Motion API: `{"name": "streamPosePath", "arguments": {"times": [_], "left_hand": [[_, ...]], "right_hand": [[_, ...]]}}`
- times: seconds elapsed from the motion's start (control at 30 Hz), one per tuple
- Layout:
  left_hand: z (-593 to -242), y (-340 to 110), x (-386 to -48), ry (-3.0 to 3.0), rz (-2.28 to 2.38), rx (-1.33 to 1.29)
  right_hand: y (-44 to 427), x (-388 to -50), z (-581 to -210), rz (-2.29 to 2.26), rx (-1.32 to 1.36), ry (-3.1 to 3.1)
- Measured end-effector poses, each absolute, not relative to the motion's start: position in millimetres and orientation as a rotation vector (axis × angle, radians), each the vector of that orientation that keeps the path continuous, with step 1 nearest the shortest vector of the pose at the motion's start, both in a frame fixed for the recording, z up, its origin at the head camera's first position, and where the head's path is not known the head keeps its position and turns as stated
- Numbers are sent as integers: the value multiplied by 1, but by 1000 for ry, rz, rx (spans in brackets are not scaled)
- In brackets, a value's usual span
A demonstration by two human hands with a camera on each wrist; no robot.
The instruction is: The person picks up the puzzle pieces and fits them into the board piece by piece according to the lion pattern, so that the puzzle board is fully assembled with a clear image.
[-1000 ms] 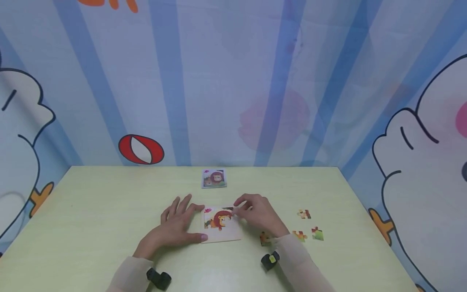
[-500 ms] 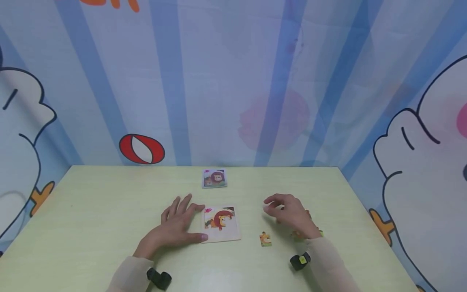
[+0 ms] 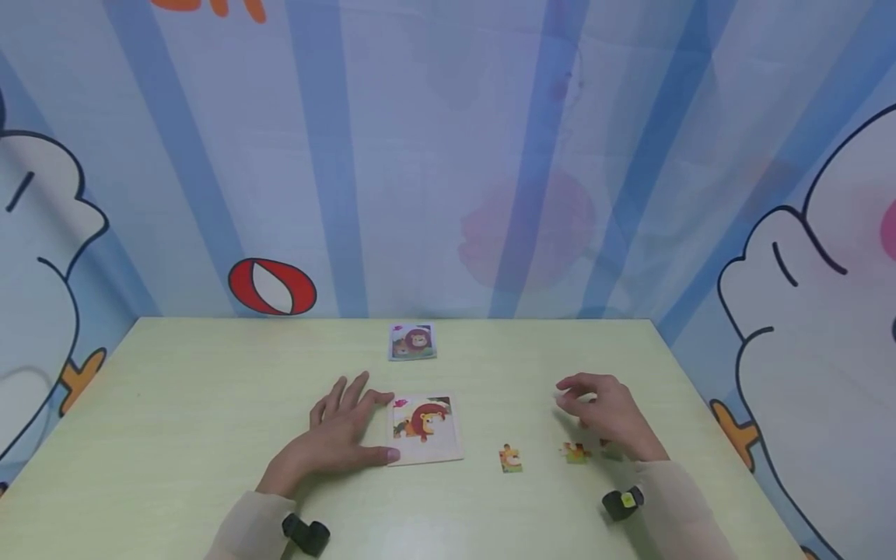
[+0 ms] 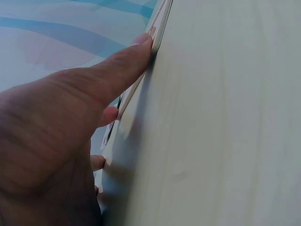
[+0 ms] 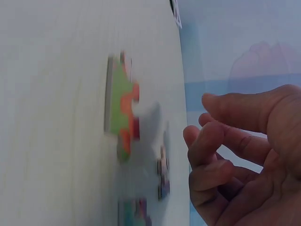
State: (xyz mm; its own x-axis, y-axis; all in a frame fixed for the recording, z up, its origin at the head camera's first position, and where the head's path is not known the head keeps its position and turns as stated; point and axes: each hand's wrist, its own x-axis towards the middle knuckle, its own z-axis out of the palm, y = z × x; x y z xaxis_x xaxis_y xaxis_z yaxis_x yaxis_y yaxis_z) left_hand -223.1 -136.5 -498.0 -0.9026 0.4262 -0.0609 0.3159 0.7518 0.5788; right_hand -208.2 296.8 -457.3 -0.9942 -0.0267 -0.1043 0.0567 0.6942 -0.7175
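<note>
My left hand [image 3: 332, 435] lies on the table with its fingers spread, thumb and forefinger touching the left edge of a square puzzle board [image 3: 441, 451]. The board's upper part shows a lion picture made of joined pieces; its lower part is bare white. In the left wrist view the thumb [image 4: 124, 63] presses on the board's rim. My right hand [image 3: 609, 412] hovers over loose jigsaw pieces at the right, fingers loosely bent and nothing between them. Below it in the right wrist view lies a green and orange jigsaw piece [image 5: 120, 101], and another piece [image 5: 163, 174] sits nearer the fingers.
A small lion picture card [image 3: 411, 343] lies behind the board. One loose jigsaw piece [image 3: 510, 459] is right of the board, and a second piece [image 3: 576, 453] lies farther right. A piece [image 3: 611, 449] is partly covered by the right hand. A printed curtain [image 3: 434, 155] hangs behind the table.
My right hand has moved from the board's upper right corner rightward to above the loose pieces. The left hand has stayed at the board's left edge.
</note>
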Motion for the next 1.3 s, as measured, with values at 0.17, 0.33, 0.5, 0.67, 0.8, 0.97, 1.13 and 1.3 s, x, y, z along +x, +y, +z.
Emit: {"name": "streamPosePath", "arguments": {"times": [0.17,0.33,0.5,0.67,0.8,0.97,1.13,1.3], "left_hand": [[-496,-136,-223,2747,853,574],[-497,-136,-223,2756,843,575],[-492,-137,-222,2754,796,547],[-497,-137,-223,2759,831,572],[-501,-138,-224,2770,858,593],[-494,-137,-222,2748,851,596],[-492,-136,-222,2752,798,572],[-492,-136,-223,2758,759,556]], "right_hand": [[318,-206,-458,-1174,85,2797],[338,-206,-461,-1117,109,2815],[347,-208,-466,-1091,161,2767],[348,-209,-470,-1087,154,2748],[348,-210,-474,-1070,148,2779],[348,-211,-475,-1058,163,2782],[348,-210,-475,-1078,139,2800],[348,-209,-474,-1154,112,2802]]}}
